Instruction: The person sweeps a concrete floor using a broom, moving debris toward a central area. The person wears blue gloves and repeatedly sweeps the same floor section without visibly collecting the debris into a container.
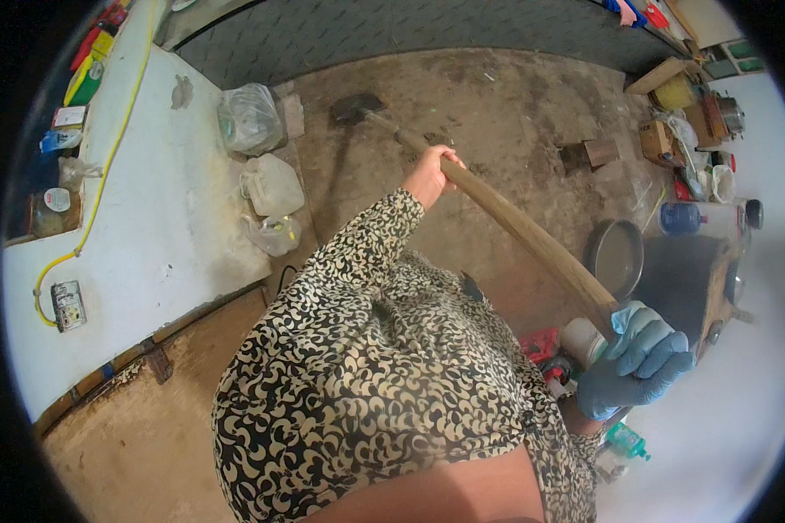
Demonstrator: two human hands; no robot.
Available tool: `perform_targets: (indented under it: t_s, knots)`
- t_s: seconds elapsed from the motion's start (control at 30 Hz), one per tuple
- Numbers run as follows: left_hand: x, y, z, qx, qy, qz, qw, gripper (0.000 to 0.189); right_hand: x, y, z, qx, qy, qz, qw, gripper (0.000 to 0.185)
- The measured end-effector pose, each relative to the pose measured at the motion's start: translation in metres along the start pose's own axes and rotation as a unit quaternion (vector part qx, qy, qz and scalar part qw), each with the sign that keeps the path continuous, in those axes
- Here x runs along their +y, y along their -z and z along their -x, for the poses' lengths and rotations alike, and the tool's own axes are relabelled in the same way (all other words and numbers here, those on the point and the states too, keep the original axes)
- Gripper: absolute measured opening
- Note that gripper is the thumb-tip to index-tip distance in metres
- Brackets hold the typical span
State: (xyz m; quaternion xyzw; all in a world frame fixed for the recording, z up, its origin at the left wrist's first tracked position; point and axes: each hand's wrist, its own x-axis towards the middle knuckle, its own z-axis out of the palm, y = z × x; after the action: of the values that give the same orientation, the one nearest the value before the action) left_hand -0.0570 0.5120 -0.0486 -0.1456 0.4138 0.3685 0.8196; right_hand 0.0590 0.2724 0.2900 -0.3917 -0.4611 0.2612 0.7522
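My left hand (434, 175), bare, is closed around the middle of a long wooden handle (530, 240). In a blue glove, my right hand (638, 359) grips the handle's near end at the lower right. The handle slants away to the upper left, where a dark metal blade (356, 108), like that of a hoe or shovel, is at the dirty brown floor (497, 111). Whether the blade touches the floor I cannot tell. A patterned black and cream garment covers my arms and body.
Along the left wall lie a filled plastic bag (250, 118), a whitish plastic jerrycan (273, 185) and a smaller bag (275, 235). To the right are a round metal pan (615, 258), a cardboard box (659, 142) and a blue water bottle (680, 217). A brown block (600, 153) sits on the floor.
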Motion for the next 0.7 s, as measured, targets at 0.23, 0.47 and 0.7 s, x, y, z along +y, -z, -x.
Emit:
perform_targets:
  t_s: [0.23, 0.47, 0.7]
  knots:
    - [0.057, 0.001, -0.008, -0.007, -0.005, -0.022, 1.000, 0.032, 0.035, -0.028, 0.004, -0.074, -0.016, -0.030, 0.997, 0.046]
    - [0.047, -0.027, 0.010, -0.028, -0.041, -0.033, 0.998, 0.028, 0.010, -0.041, -0.041, -0.063, -0.041, -0.036, 0.997, 0.048]
    - [0.072, -0.046, -0.002, -0.027, -0.002, -0.175, 0.984, 0.026, 0.015, -0.061, -0.060, 0.049, -0.028, -0.003, 0.998, 0.049]
